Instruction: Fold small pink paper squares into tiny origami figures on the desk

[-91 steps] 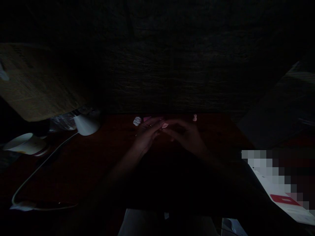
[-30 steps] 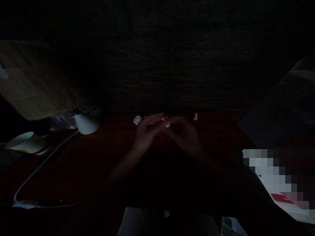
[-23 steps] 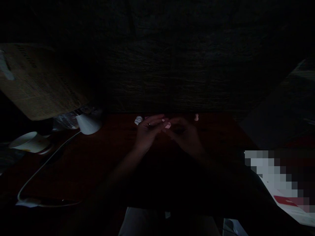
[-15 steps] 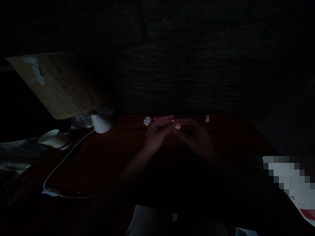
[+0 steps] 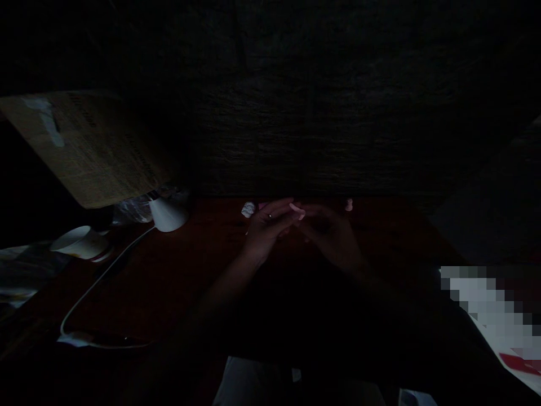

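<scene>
In the dim light, my left hand (image 5: 264, 230), with a ring on one finger, pinches a small pale pink piece (image 5: 297, 211) that looks soft, like clay. My right hand (image 5: 336, 239) meets it from the other side, its fingers closed at the piece; shadow hides most of them. A crumpled whitish lump (image 5: 248, 210) lies on the table just left of my left hand. To the right of my right hand, near the back edge, stands a small pink lump (image 5: 349, 204).
The dark reddish table (image 5: 190, 282) runs up to a rough dark wall. At left are a white cone-shaped object (image 5: 168, 215) with a white cord (image 5: 101, 276), a paper cup (image 5: 80, 242) and a cardboard sheet or box (image 5: 93, 152). A white object (image 5: 477, 321) is at lower right.
The pink piece has been turned between my fingers and now shows a narrower side. The whole view has shifted slightly, so the table things appear further left.
</scene>
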`<state>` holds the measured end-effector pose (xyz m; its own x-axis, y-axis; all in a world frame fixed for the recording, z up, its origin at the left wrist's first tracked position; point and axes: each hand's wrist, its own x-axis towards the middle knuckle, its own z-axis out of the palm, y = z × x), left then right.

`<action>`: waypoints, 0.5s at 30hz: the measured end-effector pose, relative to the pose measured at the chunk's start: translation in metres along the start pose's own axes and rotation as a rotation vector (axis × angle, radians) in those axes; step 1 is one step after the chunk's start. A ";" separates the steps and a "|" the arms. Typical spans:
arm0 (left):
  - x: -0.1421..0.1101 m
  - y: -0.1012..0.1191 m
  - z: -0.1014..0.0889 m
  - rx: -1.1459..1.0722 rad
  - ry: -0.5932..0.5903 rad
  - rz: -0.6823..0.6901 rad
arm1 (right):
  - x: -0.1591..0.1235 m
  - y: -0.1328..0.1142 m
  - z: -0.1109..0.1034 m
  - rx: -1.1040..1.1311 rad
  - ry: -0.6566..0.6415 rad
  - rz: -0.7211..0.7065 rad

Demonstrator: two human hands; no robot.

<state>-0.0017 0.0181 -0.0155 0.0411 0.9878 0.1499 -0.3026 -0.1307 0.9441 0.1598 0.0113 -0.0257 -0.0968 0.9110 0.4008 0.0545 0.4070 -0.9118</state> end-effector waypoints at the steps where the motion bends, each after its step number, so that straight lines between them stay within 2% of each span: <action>1: -0.001 0.001 0.000 0.016 0.001 0.002 | 0.000 0.000 0.000 0.002 0.002 0.007; 8: 0.000 -0.001 -0.001 0.088 0.039 0.013 | -0.002 -0.003 0.001 0.020 0.021 0.035; 15: 0.001 -0.004 -0.003 0.153 -0.036 -0.032 | 0.000 0.000 0.001 0.015 0.045 -0.018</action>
<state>-0.0035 0.0194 -0.0197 0.0833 0.9884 0.1266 -0.1525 -0.1129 0.9818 0.1592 0.0113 -0.0261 -0.0533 0.9060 0.4200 0.0380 0.4221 -0.9057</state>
